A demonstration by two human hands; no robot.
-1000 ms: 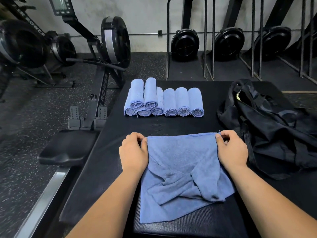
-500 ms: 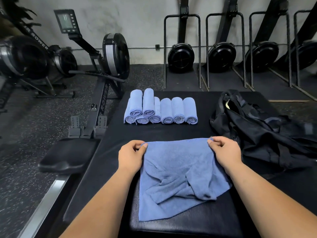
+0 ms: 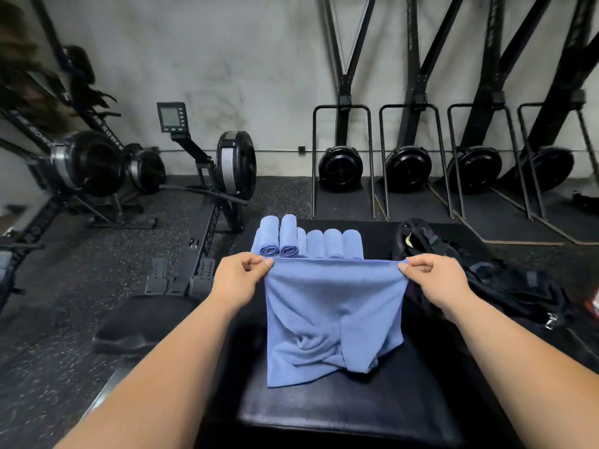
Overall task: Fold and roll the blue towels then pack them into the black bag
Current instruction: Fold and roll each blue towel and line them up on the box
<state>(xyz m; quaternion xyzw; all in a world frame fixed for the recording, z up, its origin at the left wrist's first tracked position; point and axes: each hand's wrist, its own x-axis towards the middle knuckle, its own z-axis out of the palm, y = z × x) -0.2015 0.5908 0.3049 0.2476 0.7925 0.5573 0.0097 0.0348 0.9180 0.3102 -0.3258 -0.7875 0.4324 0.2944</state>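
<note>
Above the black bench (image 3: pixel 324 413), left hand (image 3: pixel 238 280) and right hand (image 3: pixel 437 281) pinch the blue towel (image 3: pixel 334 306) by top corners.

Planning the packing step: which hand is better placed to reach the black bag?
Likely the right. The right hand pinches the towel beside the black bag; the left hand pinches its opposite corner, farther away.

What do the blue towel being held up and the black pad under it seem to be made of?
The held-up blue towel looks like soft microfibre or terry cloth: matte, fuzzy, draping in limp folds. The black pad looks like vinyl or leather: smooth, faint sheen, cushioned rounded edge.
</note>
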